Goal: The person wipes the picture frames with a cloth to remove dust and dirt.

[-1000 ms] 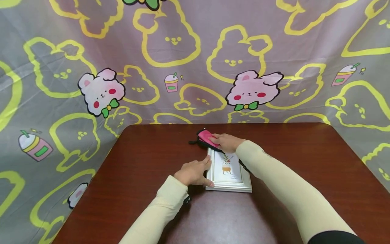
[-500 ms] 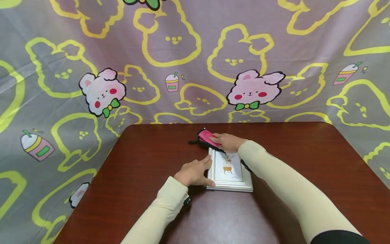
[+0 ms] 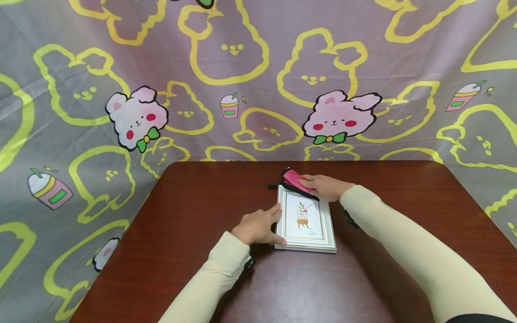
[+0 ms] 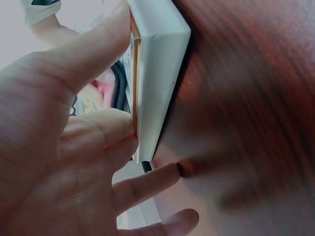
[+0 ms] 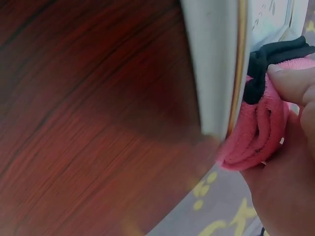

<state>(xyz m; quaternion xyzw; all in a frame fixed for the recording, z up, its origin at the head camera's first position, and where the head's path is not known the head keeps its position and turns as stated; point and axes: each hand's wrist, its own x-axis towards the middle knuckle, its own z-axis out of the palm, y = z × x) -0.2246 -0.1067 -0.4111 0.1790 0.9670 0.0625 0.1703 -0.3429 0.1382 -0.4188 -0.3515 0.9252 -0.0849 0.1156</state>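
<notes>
At the middle of the head view, a person's left hand (image 3: 258, 226) lay spread along the left side of a white picture frame (image 3: 306, 222), fingers extended against its edge and thumb at the lower left corner. The frame lay face up on a brown table (image 3: 210, 202). Toward the upper right, the right hand (image 3: 326, 187) pressed a folded pink cloth (image 3: 294, 179), edged in black, over the frame's top edge, its grip pinching the fabric. Half a second earlier, hand and cloth had sat farther left; they had since moved right, uncovering the upper left corner, while the left hand stayed in place.
</notes>
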